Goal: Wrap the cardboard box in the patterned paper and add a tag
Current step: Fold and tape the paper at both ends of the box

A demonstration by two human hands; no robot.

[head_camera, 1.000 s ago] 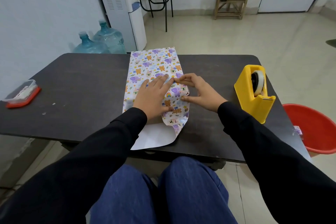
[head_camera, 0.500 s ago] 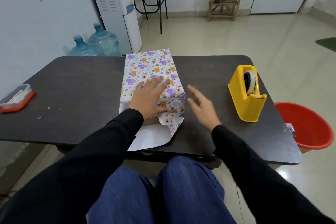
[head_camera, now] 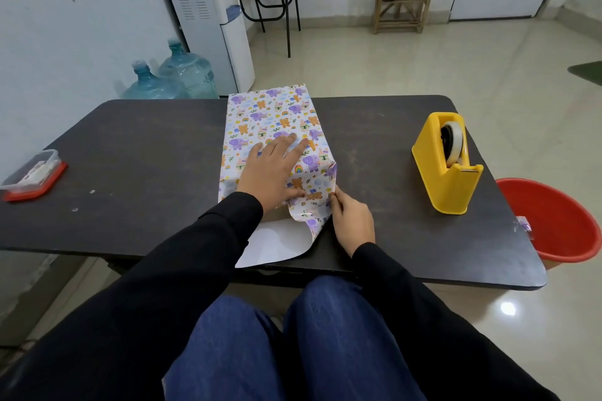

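Left grip (head_camera: 272,172): wide and flat. My fingers are straight and press down on top of the patterned paper (head_camera: 270,114).
Right grip (head_camera: 353,225): narrow. My thumb and fingers pinch the paper's fold at the near right corner of the parcel.
Patterned paper: it lies over the box in the middle of the bench (head_camera: 130,156) and reaches the far edge. The near end is not closed. A loose flap lies white side up and hangs a little over the near edge.
Cardboard box (head_camera: 279,211): it sits under the paper. Only a small brown bit shows by my left wrist.
Tape holder (head_camera: 446,172): yellow, with a roll of tape in it. It stands on the bench, well off to my right.
Small tub (head_camera: 32,176): clear with a red lid, at the left end of the bench.
Red bucket (head_camera: 560,221): on the floor, just beside the right end of the bench.
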